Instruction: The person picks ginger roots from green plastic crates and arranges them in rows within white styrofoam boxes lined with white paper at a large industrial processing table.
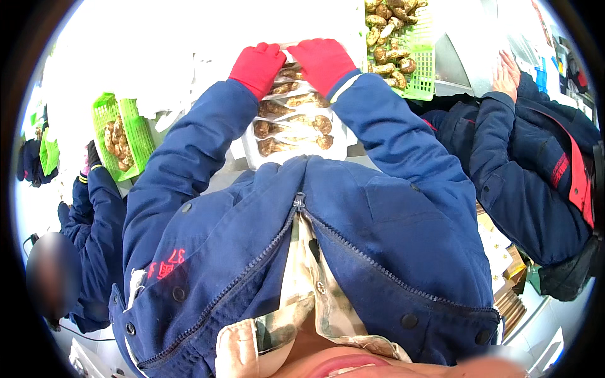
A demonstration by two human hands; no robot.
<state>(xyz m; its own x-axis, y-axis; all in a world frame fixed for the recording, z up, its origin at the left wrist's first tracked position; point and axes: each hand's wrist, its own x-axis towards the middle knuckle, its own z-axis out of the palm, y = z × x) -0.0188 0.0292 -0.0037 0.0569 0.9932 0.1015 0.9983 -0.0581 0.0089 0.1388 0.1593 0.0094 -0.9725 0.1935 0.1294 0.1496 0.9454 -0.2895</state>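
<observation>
A white tray (341, 146) lies right in front of my chest. Rows of brown, pale-stemmed mushrooms (270, 147) fill it, with strips of white paper between the rows. Both my hands wear red gloves and are at the tray's far end. My left hand (258, 68) is closed, its fingertips curled at the far edge of the white paper (287, 49). Close beside it, my right hand (322, 63) is closed at the same paper. The gloves hide the far corners of the tray and exactly how the fingertips grip.
At the far right stands a green basket (426, 66) with many mushrooms. Another green basket (140, 135) with mushrooms is on the left. A co-worker in a dark jacket (513, 170) rests hands on the white table (189, 31) at right; another person (97, 220) is at left.
</observation>
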